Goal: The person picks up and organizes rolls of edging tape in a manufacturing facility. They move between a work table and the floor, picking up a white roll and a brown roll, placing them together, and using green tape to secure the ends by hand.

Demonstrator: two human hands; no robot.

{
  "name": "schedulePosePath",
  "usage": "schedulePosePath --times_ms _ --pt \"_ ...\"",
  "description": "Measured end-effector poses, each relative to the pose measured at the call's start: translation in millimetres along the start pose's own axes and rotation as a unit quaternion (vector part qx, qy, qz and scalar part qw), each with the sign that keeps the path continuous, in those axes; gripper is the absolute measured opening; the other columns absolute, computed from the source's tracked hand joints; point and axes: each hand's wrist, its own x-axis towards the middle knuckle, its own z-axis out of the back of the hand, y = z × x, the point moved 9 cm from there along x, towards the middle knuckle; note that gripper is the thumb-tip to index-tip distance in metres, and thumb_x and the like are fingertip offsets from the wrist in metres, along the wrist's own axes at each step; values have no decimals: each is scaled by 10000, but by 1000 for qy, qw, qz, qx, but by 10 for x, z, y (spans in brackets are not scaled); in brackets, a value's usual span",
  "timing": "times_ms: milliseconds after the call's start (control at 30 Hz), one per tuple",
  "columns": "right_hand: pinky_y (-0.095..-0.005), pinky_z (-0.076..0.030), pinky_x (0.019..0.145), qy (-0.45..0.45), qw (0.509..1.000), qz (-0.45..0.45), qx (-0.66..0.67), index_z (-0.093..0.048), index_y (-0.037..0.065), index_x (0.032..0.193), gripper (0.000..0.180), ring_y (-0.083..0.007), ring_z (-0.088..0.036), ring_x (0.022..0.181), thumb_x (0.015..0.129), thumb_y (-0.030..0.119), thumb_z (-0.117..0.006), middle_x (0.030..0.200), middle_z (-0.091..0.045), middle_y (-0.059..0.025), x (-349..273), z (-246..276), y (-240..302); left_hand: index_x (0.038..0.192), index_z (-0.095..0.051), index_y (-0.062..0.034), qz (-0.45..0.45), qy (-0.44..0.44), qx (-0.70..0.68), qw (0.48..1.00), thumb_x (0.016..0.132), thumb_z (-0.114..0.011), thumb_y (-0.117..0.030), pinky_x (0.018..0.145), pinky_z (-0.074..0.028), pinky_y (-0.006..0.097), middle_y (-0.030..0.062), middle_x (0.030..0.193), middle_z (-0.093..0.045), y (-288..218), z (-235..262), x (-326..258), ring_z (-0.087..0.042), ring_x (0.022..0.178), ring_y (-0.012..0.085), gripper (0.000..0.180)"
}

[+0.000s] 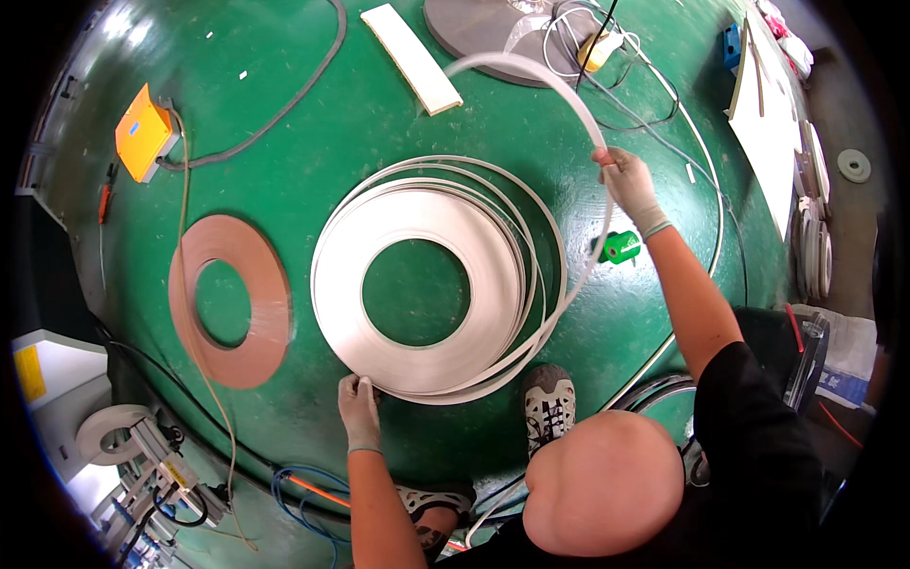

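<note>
We see a glossy green floor around an orange box. Past it, bright light glints; to its right sits a round grey base, farther right a white board, and on its near side a pale machine.

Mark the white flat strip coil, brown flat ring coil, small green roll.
White flat strip coil (338, 284), head view: left part of ring.
Brown flat ring coil (270, 302), head view: right part of ring.
Small green roll (625, 247), head view: middle of its side.

The strip coil lies on the floor mid-frame, a second coil to its left, a roll to its right, a board at upper centre.
</note>
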Motion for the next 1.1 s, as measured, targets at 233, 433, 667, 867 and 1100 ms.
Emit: schedulePosePath --times_ms 233,433,667,867,1100 --pt "-359 -548 704 115 988 -47 -97 -715 -11 1146 323 -226 -690 712 1019 262 -600 792 -703 -132 -239 268 -301 926 -582 -26 103 67 -10 992 1056 -570 -206 622 -500 282 51 776 -635 375 -442 -574 -586 646 130 222" --pt "-385 -542 729 141 983 10 -115 -704 -16 1155 313 -275 -699 762 1010 250 -625 838 -711 -173 -745 66 -378 827 -559 -30 -10 0 -31 999 1050 -578 -186 601 -452 256 17 667 -562 4 -260 -531 -498 591 98 273" --pt "-268 -511 602 302 909 -163 237 -687 -22 1127 274 -103 -561 683 1085 205 -539 802 -604 -34 -1450 -633 -455 1073 -576 -101 9 -56 46 997 1034 -637 -384 664 -456 248 2 937 -599 -208 103 -255 -532 783 85 291" --pt "-246 -497 594 398 889 -134 181 -697 0 1137 287 -83 -556 645 1092 238 -544 744 -593 -9 -1921 -1115 97 1249 -589 -33 64 -26 -95 993 1033 -649 -359 721 -497 265 2 952 -613 -219 66 -221 -567 828 107 395" --pt "-283 -484 630 463 855 -33 232 -668 -27 1092 289 -109 -574 692 1087 236 -549 756 -598 -22 -2340 -1624 798 1024 -566 -29 -67 -35 -31 997 999 -643 -101 746 -436 246 -14 868 -526 -537 123 -258 -492 804 85 108"
